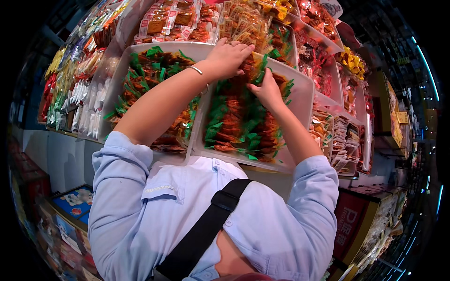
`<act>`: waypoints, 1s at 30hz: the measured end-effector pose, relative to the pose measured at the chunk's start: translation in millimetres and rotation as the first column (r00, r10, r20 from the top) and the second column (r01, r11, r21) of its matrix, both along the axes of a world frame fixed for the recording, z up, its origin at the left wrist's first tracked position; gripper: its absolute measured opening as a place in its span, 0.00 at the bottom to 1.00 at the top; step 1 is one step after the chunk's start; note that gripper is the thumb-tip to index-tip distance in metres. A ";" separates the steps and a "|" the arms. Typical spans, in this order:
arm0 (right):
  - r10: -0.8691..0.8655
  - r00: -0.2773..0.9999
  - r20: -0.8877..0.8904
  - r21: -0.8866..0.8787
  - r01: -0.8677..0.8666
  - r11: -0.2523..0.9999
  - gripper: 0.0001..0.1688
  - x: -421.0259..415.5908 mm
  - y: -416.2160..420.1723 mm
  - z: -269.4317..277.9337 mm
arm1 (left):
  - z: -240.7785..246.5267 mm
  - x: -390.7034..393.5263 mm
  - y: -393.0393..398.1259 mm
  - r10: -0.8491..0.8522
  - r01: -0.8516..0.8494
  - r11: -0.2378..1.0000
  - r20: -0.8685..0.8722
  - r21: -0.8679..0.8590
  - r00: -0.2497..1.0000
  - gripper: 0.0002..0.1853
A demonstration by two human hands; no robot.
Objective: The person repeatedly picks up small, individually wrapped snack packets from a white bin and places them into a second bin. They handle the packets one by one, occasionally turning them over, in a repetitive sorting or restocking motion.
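Note:
My left hand (228, 60) reaches over the back of a translucent plastic bin (305, 92), its fingers draped over a few snack packets (249, 66) and its thumb on their near side. My right hand (269, 90) is at the right side of the same packets, with fingers and thumb around their green edges. Below both hands, rows of reddish-brown snack packets with green ends (230, 116) stand packed in the bin. To the left is a second bin (117, 75) of similar green-ended packets, partly hidden by my left forearm.
Behind are bins of red-and-white snack packets (175, 21) and tan packets (242, 23). More bins with red packets (314, 59) line the right. Hanging bags (79, 89) fill the left side. A red promotional box (348, 221) stands low at right.

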State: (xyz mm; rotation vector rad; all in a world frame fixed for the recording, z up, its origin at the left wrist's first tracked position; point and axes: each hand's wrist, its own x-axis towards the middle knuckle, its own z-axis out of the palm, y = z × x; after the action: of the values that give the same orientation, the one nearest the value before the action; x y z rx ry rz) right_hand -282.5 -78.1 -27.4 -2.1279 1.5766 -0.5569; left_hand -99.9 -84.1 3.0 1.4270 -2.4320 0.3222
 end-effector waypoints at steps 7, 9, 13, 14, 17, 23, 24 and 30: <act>-0.005 0.990 0.143 -0.024 0.008 1.000 0.37 9.5 -7.4 -11.6 | 11.0 2.7 -3.7 0.018 -0.063 0.969 0.186 0.239 0.982 0.40; -0.035 0.983 0.180 0.024 0.031 0.999 0.40 6.4 -7.6 -7.5 | 10.3 2.6 -1.0 0.016 -0.064 0.967 0.190 0.248 0.982 0.42; -0.032 0.987 0.156 0.050 0.024 0.998 0.45 5.7 -7.8 1.0 | 3.5 4.3 1.6 0.044 -0.067 0.988 0.166 0.139 0.985 0.43; -0.022 0.992 0.123 -0.005 0.023 1.000 0.45 3.3 -10.3 -4.9 | 4.8 3.6 2.6 0.050 -0.078 0.984 0.173 0.158 0.984 0.43; -0.004 0.998 0.062 -0.120 0.011 0.993 0.45 -3.8 -18.0 -20.0 | 7.2 4.8 7.8 0.037 -0.053 0.991 0.127 0.125 0.991 0.41; -0.025 0.984 0.176 0.041 0.018 0.999 0.34 -0.6 -17.3 -9.9 | 9.0 10.6 6.9 0.039 -0.046 0.998 0.128 0.053 0.991 0.21; -0.036 0.971 0.238 0.110 0.010 0.994 0.32 0.7 -22.6 -12.8 | 10.9 9.8 7.3 0.071 -0.077 0.997 0.159 0.033 0.985 0.17; 0.014 0.987 0.160 0.002 -0.014 1.000 0.21 6.1 -10.9 -14.9 | 11.5 8.9 14.7 0.110 -0.109 0.994 0.182 -0.014 0.977 0.08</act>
State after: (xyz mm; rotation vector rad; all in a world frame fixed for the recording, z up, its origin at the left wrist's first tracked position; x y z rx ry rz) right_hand -276.4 -89.0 -42.3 -2.0353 1.4726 -0.7017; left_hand -90.9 -69.4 14.5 1.5982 -2.4962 0.5026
